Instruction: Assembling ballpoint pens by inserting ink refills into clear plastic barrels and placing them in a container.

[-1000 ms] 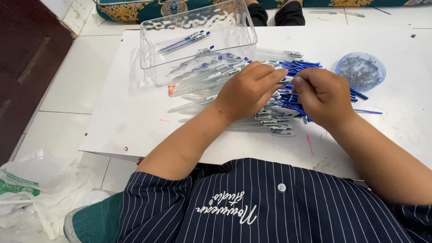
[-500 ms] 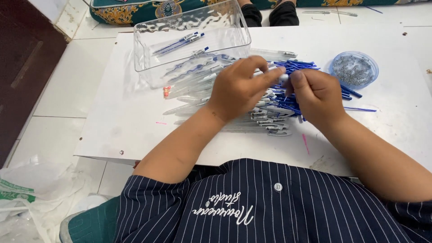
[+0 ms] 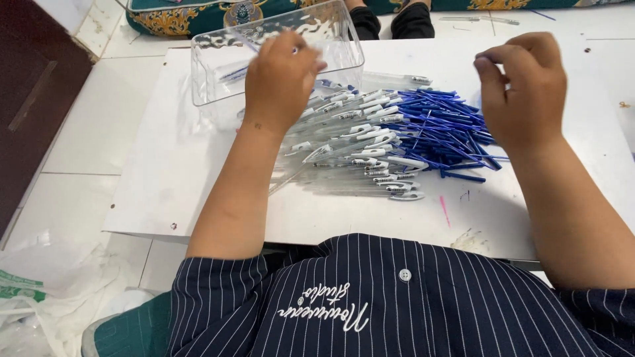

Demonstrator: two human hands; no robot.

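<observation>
My left hand (image 3: 284,79) reaches over the near wall of a clear plastic box (image 3: 208,43) at the back of the white board (image 3: 172,185). Its fingers are curled and a blue tip of a pen (image 3: 294,50) shows between them. A few finished pens (image 3: 233,73) lie blurred inside the box. My right hand (image 3: 526,86) hovers raised above the right side, thumb against forefinger, with nothing visible in it. Below and between the hands lies a pile of clear pen barrels with white clips (image 3: 360,149), and beside it a heap of blue refills (image 3: 443,132).
A crumpled plastic bag (image 3: 40,291) lies on the tiled floor at the lower left, next to dark wooden furniture (image 3: 33,112). Another person's dark-clad knees (image 3: 390,20) and a patterned cushion (image 3: 198,16) sit beyond the board's far edge.
Both hands were together over the pile. My left hand has lifted away to the box and my right hand has risen to the right, covering the small round dish.
</observation>
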